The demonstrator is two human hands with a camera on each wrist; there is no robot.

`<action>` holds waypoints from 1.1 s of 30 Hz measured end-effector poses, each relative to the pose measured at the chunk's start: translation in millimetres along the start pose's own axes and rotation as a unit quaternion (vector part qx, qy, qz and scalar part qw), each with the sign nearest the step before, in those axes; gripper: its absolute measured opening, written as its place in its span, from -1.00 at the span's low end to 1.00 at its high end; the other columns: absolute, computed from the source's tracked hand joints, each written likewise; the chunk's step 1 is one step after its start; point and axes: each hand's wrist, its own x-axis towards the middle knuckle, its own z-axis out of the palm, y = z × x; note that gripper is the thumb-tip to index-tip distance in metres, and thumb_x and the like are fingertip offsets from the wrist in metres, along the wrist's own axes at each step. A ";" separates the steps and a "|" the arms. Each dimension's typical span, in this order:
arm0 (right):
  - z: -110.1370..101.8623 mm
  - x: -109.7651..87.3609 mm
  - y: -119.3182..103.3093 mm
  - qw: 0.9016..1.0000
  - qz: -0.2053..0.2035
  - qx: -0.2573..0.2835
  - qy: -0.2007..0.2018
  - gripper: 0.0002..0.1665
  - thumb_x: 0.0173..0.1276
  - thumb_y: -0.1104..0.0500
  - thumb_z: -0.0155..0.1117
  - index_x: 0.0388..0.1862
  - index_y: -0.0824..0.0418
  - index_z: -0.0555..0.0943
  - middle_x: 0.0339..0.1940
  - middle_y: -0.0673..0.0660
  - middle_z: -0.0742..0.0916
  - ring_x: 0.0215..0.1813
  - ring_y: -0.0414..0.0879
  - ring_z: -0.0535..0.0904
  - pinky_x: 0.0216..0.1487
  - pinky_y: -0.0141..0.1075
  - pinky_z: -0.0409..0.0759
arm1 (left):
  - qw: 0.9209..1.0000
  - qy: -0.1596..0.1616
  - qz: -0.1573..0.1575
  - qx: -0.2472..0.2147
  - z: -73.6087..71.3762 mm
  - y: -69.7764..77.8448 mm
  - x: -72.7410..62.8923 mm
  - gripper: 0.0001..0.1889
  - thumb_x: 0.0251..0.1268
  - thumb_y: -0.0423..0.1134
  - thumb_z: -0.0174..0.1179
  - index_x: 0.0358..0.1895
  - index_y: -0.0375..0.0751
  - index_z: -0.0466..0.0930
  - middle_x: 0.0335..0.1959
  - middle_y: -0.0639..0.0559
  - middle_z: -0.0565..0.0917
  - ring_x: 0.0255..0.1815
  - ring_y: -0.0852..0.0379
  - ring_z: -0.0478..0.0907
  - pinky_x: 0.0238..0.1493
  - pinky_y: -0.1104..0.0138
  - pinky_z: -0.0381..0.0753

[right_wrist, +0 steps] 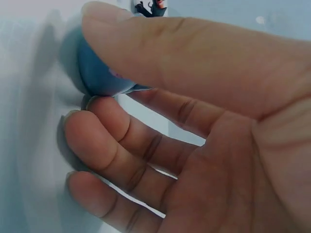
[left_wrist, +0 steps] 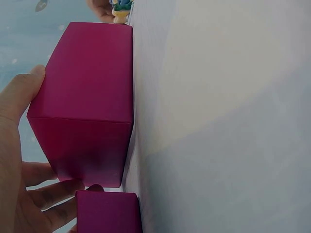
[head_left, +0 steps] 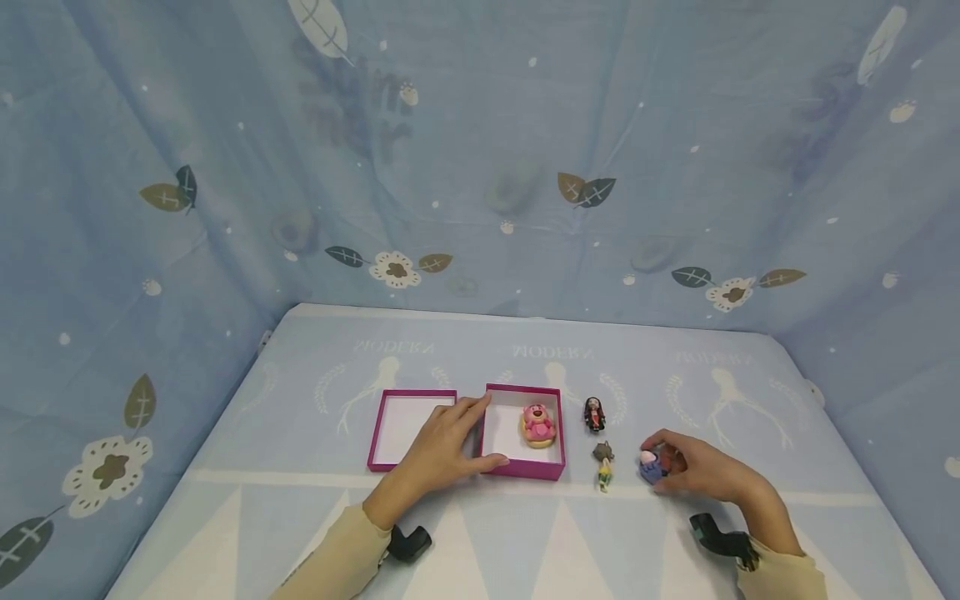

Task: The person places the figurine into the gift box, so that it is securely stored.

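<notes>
My left hand (head_left: 442, 446) holds a magenta box (head_left: 525, 470) at its left side, thumb on the front rim and fingers spread along the side wall. A pink bear figurine (head_left: 537, 425) sits inside the box, toward its right. In the left wrist view, the fingers reach down between the box (left_wrist: 80, 73) and a lower magenta tray (left_wrist: 109, 213). Over on the right, my right hand (head_left: 708, 471) pinches a small blue figurine (head_left: 649, 467) between thumb and fingers, close over the table. The right wrist view shows the thumb hiding much of that figurine (right_wrist: 97, 73).
Left of the box lies the shallow magenta tray (head_left: 372, 446) with a white inside. Between the box and my right hand are a dark-haired figurine (head_left: 594, 414) and a brown-haired figurine (head_left: 603, 467) in yellow and green. A blue patterned cloth (head_left: 480, 167) hangs behind the table.
</notes>
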 end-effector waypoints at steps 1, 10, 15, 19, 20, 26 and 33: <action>0.5 0.7 0.3 1.000 -0.004 -0.002 0.002 -0.35 0.18 0.14 0.48 0.15 0.39 0.44 -0.35 0.12 0.50 -0.39 -0.25 0.36 -0.40 -0.33 0.36 | 1.000 -0.001 -0.001 0.000 0.2 -0.2 0.0 0.01 0.04 0.41 0.26 0.47 -0.16 0.27 0.22 -0.03 0.53 0.14 0.04 0.54 0.14 0.17 0.43; 0.6 2.7 0.0 0.999 -0.007 -0.045 0.027 -0.36 0.15 0.06 0.51 0.14 0.26 0.49 -0.27 0.09 0.57 -0.35 -0.26 0.44 -0.35 -0.37 0.45 | 1.000 -0.004 -0.006 -0.004 -0.7 0.3 0.7 0.02 0.02 0.41 0.27 0.48 -0.14 0.26 0.23 -0.03 0.53 0.15 0.03 0.53 0.15 0.16 0.43; -0.9 1.1 -2.0 0.998 -0.019 -0.049 0.042 -0.36 0.15 0.05 0.50 0.14 0.25 0.48 -0.16 0.11 0.60 -0.28 -0.28 0.49 -0.29 -0.36 0.51 | 1.000 -0.007 -0.012 -0.006 -0.7 0.9 0.4 0.01 0.02 0.40 0.28 0.48 -0.13 0.26 0.23 -0.03 0.53 0.14 0.02 0.53 0.15 0.15 0.43; -1.6 1.1 -2.8 0.997 -0.029 -0.046 0.045 -0.37 0.19 0.07 0.48 0.16 0.28 0.46 -0.12 0.13 0.60 -0.25 -0.27 0.50 -0.26 -0.34 0.53 | 1.000 -0.008 -0.013 -0.006 -1.3 1.5 0.2 0.01 0.02 0.40 0.28 0.48 -0.13 0.26 0.24 -0.03 0.53 0.14 0.02 0.53 0.14 0.15 0.43; -1.7 1.5 -2.9 0.998 -0.030 -0.046 0.045 -0.36 0.19 0.08 0.47 0.17 0.29 0.45 -0.11 0.13 0.59 -0.25 -0.27 0.50 -0.26 -0.34 0.53 | 1.000 -0.007 -0.013 -0.006 -1.3 1.6 0.2 0.01 0.02 0.39 0.29 0.48 -0.13 0.26 0.24 -0.03 0.53 0.14 0.01 0.53 0.14 0.15 0.43; -1.6 3.5 -1.7 0.998 -0.027 -0.045 0.042 -0.36 0.21 0.11 0.46 0.19 0.28 0.43 -0.13 0.13 0.57 -0.29 -0.27 0.47 -0.29 -0.33 0.51 | 1.000 -0.009 -0.016 -0.006 -1.0 1.3 0.4 0.02 0.02 0.41 0.27 0.49 -0.12 0.24 0.25 -0.04 0.52 0.15 0.01 0.52 0.17 0.13 0.44; -0.2 3.7 -0.3 0.998 -0.032 -0.040 0.047 -0.37 0.19 0.12 0.47 0.18 0.30 0.45 -0.18 0.11 0.57 -0.32 -0.28 0.47 -0.32 -0.34 0.50 | 1.000 -0.006 -0.010 -0.005 -0.6 1.0 0.3 0.03 0.03 0.46 0.22 0.49 -0.13 0.25 0.24 -0.04 0.53 0.14 0.01 0.52 0.15 0.13 0.45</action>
